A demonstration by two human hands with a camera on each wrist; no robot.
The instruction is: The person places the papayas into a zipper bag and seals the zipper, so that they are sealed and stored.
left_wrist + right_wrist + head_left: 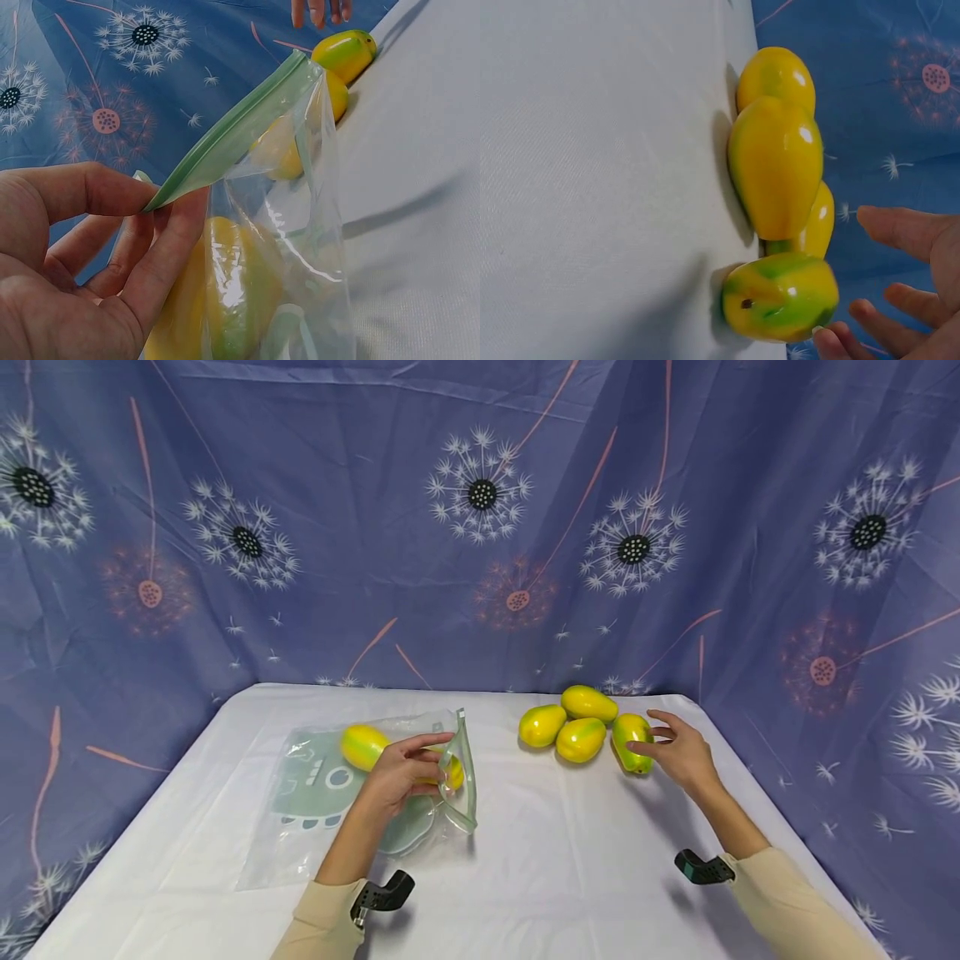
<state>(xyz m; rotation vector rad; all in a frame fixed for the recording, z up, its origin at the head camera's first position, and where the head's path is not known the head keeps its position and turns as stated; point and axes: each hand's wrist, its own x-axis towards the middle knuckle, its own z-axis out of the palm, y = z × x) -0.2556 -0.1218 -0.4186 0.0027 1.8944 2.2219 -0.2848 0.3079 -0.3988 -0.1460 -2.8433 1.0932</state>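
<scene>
The left hand [399,775] pinches the green rim [229,127] of a clear bag [296,797] between thumb and fingers, holding the mouth up on the side toward the right hand [684,753]. The rest of the bag lies flat on the cloth [555,852], under the left hand and out to its left. Two fruits show in the bag: a first fruit [360,745] just left of the left hand, and a second fruit [455,774] beside its fingers, near the mouth

The right hand is spread, thumb and fingers apart, around a near fruit [628,731] just to its left; whether a fingertip touches it, I cannot tell. Left of that fruit, farther from the right hand, sit three more, yellow with some green: a front fruit [581,741], a rear fruit [588,703] and an end fruit [542,727]. A patterned curtain [360,527] hangs beyond both hands, and behind each on the forearm is a beige sleeve [318,920]
</scene>
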